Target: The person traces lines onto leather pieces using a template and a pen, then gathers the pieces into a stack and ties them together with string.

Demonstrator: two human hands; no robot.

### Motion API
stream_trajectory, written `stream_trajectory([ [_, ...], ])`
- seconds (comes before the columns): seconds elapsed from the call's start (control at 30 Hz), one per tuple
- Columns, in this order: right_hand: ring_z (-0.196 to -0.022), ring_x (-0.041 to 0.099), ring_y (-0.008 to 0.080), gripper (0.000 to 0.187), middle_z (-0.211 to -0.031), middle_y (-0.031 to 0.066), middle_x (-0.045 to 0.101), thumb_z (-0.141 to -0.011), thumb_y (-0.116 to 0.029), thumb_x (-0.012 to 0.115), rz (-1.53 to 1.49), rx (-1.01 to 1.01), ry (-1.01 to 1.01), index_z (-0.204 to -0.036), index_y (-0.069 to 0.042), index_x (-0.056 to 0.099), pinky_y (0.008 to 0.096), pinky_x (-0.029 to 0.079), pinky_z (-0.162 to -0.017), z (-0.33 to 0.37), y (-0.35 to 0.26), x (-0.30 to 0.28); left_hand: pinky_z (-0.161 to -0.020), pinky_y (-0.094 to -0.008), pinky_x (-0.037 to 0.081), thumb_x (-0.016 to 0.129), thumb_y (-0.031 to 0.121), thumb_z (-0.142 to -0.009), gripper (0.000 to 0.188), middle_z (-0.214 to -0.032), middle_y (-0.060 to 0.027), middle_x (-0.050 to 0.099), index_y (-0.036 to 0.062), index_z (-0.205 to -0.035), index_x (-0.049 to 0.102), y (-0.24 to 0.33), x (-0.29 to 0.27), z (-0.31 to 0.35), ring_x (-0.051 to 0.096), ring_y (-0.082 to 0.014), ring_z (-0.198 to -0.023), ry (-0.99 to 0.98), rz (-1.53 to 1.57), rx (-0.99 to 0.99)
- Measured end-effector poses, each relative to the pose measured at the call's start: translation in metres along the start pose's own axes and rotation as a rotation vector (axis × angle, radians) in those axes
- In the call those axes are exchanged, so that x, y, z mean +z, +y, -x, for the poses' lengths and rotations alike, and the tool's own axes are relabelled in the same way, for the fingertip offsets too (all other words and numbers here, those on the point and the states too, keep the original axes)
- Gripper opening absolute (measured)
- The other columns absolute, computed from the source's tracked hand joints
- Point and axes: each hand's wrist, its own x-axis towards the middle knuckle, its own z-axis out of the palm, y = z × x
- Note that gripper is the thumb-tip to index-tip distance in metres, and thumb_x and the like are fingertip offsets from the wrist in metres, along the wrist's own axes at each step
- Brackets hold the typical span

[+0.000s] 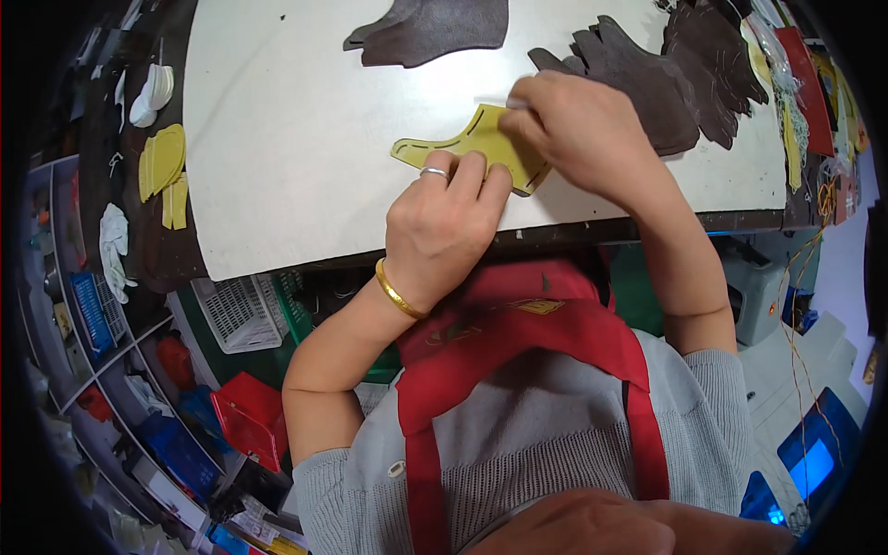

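A yellow slotted template [467, 139] lies on the white board near its front edge, with dark slits along its outline. My left hand [449, 208], wearing a ring and a gold bangle, presses its curled fingertips on the template's lower edge and holds it down. Over the template's right part, my right hand [573, 129] is closed in a pinch. A thin pale streak shows by its fingertips, but what it grips is too blurred to name. Dark brown leather-like pieces [638, 92] are piled to the right, and more dark pieces [444, 32] lie at the far edge.
The white board [277, 185] covers the tabletop. On the dark strip to its left are yellow pieces [162, 162], a white stack [153, 95] and a white cloth [114, 245]. Below stand a white basket [240, 314] and a red bin [250, 416]. Orange cords [795, 305] hang at right.
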Motion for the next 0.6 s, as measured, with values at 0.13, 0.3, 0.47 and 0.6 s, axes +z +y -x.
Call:
stream_trajectory([
  [0.13, -0.080, 0.072, 0.0374, 0.028, -0.084, 0.0150, 0.073, -0.086, -0.030, 0.075, -0.080, -0.312, 0.326, -0.103, -0.008, 0.067, 0.0486, 0.056, -0.072, 0.019, 0.021, 0.013, -0.059, -0.0299, 0.054, 0.071, 0.015, -0.078, 0.016, -0.091, -0.0006, 0.062, 0.0128, -0.093, 0.067, -0.002, 0.002, -0.009, 0.064, -0.0192, -0.084, 0.017, 0.066, 0.096],
  [0.3, -0.073, 0.072, 0.0291, 0.026, -0.082, 0.0148, 0.073, -0.090, -0.028, 0.073, -0.350, -0.072, 0.343, -0.105, -0.007, 0.069, 0.0414, 0.056, -0.071, 0.033, 0.037, 0.000, -0.071, -0.0380, 0.055, 0.075, 0.014, -0.080, 0.029, -0.098, -0.0094, 0.064, 0.0049, -0.106, 0.065, -0.016, 0.011, -0.033, 0.065, -0.0276, -0.090, 0.132, 0.231, 0.133],
  [0.47, -0.076, 0.066, 0.0096, 0.025, -0.082, 0.0086, 0.072, -0.097, -0.025, 0.069, -0.311, 0.308, 0.610, -0.115, -0.008, 0.072, 0.0270, 0.052, -0.073, 0.056, 0.112, -0.029, -0.088, -0.0433, 0.051, 0.078, 0.015, -0.079, 0.047, -0.112, -0.0188, 0.061, -0.0026, -0.119, 0.058, -0.049, 0.026, -0.054, 0.058, -0.0364, -0.105, 0.055, 0.135, -0.079],
  [0.6, -0.082, 0.061, 0.0054, 0.023, -0.087, 0.0019, 0.071, -0.102, -0.023, 0.065, -0.549, 0.144, 0.765, -0.113, -0.004, 0.072, 0.0231, 0.050, -0.076, 0.053, 0.083, -0.021, -0.087, -0.0443, 0.051, 0.080, 0.017, -0.076, 0.045, -0.109, -0.0153, 0.060, 0.0000, -0.114, 0.061, -0.016, -0.003, -0.004, 0.059, -0.0338, -0.099, -0.087, 0.252, -0.022],
])
